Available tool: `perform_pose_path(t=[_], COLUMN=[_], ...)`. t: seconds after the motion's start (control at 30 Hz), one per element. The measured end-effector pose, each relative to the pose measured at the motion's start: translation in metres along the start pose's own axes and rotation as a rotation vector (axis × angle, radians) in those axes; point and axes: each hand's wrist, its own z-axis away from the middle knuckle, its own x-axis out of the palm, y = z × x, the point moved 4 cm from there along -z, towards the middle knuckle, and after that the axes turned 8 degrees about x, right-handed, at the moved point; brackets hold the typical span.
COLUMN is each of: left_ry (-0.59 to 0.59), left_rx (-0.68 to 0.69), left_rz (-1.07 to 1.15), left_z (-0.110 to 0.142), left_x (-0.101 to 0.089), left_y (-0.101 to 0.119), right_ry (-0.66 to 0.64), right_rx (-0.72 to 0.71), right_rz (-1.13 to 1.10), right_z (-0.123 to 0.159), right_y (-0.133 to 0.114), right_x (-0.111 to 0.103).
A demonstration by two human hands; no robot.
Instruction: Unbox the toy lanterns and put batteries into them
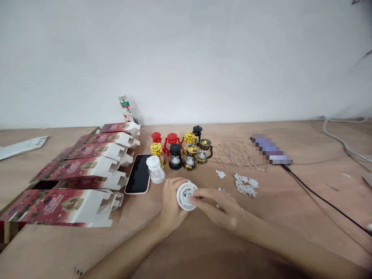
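My left hand [170, 199] is wrapped round a white mini lantern [180, 198], its round base turned up towards me. Inside the base a small recess shows pale and dark parts. The thumb and fingertips of my right hand [225, 205] are pinched together at the right side of this recess; whatever they grip is too small to make out. Just beyond my left hand stands another white lantern [157, 173]. Behind it is a group of several lanterns, including a red lantern [172, 142], a black lantern [175, 158] and a gold-topped lantern [191, 159].
Several red printed cartons [66, 207] with open flaps lie at left, beside a phone [138, 174]. At right are small white plastic pieces [246, 184], bent wire handles [236, 157] and a pixelated device [269, 147] on a black cable [316, 192]. A bottle [125, 108] stands by the wall.
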Motion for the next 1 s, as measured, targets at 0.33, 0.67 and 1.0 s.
perform_pose_path(t=[0.33, 0.67, 1.0], left_ry=[-0.002, -0.019, -0.011], left_rx=[0.009, 0.012, 0.007], left_rz=[0.018, 0.008, 0.011], left_z=[0.0, -0.002, -0.001], left_x=[0.0, 0.0, 0.001], left_y=[0.0, 0.0, -0.001], right_ry=[-0.113, -0.081, -0.012], right_rx=[-0.183, -0.236, -0.245], right_rz=[0.108, 0.115, 0.151], right_z=[0.008, 0.01, 0.012], right_y=[0.003, 0.004, 0.006], right_x=[-0.005, -0.003, 0.002])
